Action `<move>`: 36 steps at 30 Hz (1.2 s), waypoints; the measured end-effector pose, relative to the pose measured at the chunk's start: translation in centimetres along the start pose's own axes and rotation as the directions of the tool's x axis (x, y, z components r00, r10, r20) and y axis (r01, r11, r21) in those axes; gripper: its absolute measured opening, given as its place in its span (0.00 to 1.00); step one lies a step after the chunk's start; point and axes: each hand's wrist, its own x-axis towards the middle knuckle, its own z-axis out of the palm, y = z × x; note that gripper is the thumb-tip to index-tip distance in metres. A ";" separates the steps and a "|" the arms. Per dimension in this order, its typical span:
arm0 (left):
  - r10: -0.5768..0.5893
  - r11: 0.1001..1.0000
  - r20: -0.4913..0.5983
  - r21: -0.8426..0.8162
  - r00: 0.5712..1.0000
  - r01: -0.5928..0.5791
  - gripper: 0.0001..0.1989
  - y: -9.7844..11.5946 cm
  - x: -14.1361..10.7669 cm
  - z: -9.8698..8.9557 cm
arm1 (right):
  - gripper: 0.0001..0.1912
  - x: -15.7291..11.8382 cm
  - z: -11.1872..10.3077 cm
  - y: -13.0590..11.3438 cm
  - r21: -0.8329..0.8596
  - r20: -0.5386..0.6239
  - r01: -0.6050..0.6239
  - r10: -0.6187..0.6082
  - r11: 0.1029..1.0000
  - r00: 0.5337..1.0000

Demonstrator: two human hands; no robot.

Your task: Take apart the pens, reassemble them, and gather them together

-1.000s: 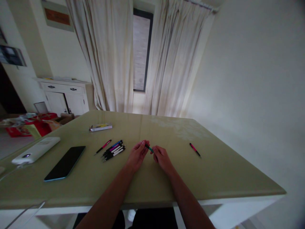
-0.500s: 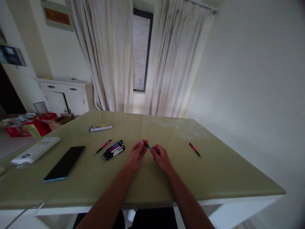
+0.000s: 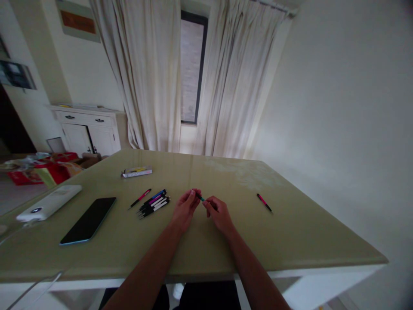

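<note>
Over the surface, the green pen slants lengthwise, near end rightward, from left grip to right grip; both pinch it, equally close.

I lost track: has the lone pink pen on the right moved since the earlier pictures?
No: judged against the right corner of the table, the pink pen shows no shift any way.

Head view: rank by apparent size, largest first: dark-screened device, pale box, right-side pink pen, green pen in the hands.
1. Dark-screened device, nearer the camera
2. Pale box
3. Right-side pink pen
Unranked: green pen; left hand and right hand hide part of it.
</note>
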 end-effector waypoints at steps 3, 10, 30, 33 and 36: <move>0.014 1.000 0.029 -0.008 0.999 -0.014 0.16 0.1 -0.1 0.0 | 0.22 0.0 0.0 0.0 0.065 0.087 -0.071 0.065 0.995 0.994; 0.029 1.000 0.019 0.007 0.999 -0.029 0.16 0.3 -0.2 0.3 | 0.20 0.1 0.0 -0.2 0.046 0.004 -0.030 0.030 0.998 1.000; -0.017 0.999 0.018 0.043 1.000 0.016 0.18 0.4 -0.3 0.3 | 0.18 0.2 -0.1 0.1 0.082 -0.024 -0.018 0.020 0.996 1.000; -0.027 0.999 0.030 0.022 0.999 0.026 0.19 0.3 -0.3 0.2 | 0.19 0.2 0.0 0.1 0.125 0.068 -0.084 0.076 0.989 0.995; -0.039 0.999 0.030 0.017 0.999 0.039 0.17 0.4 -0.3 0.1 | 0.22 0.3 0.0 0.0 0.174 0.101 -0.132 0.116 0.976 0.988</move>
